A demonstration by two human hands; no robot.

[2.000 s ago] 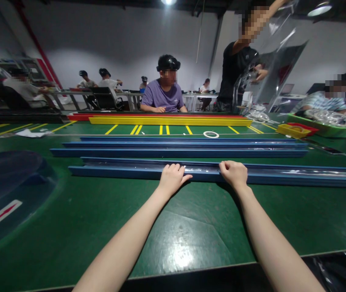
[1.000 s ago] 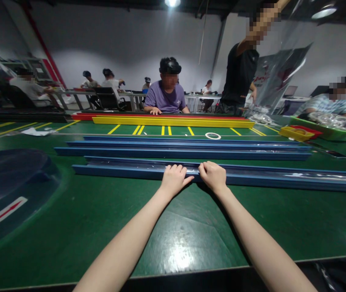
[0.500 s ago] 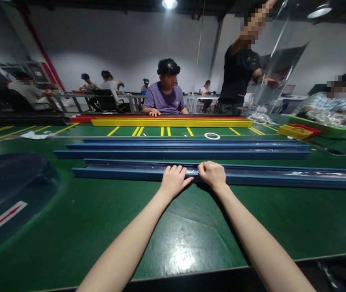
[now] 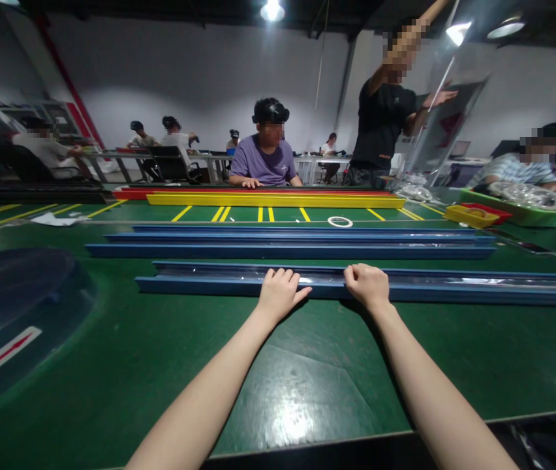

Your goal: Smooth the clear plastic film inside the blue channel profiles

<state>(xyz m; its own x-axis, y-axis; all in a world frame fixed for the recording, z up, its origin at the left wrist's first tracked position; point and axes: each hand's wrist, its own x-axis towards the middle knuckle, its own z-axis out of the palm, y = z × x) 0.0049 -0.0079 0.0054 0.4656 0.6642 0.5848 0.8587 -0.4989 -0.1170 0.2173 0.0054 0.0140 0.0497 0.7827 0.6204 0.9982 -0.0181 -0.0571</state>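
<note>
A long blue channel rail (image 4: 200,286), with shiny clear film (image 4: 224,273) along its trough, lies crosswise in front of me. My left hand (image 4: 282,294) rests palm down over its near wall, fingers laid into the trough and thumb stretched out. To the right of it, my right hand (image 4: 369,287) is closed over the same rail, with its fingertips hidden. Behind this rail, more blue rails (image 4: 282,250) lie parallel and apart from it.
Yellow rails (image 4: 278,201) lie farther back, before a seated person in purple (image 4: 265,156). A white ring (image 4: 340,222) lies nearer. At right are a yellow tray (image 4: 471,215) and a green bin (image 4: 547,217). A dark rounded object (image 4: 18,307) occupies the left side of the green table (image 4: 185,418).
The nearest blue rail has slid to the right, together with my right hand. My left hand has stayed almost in place, so the gap between my hands is wider.
</note>
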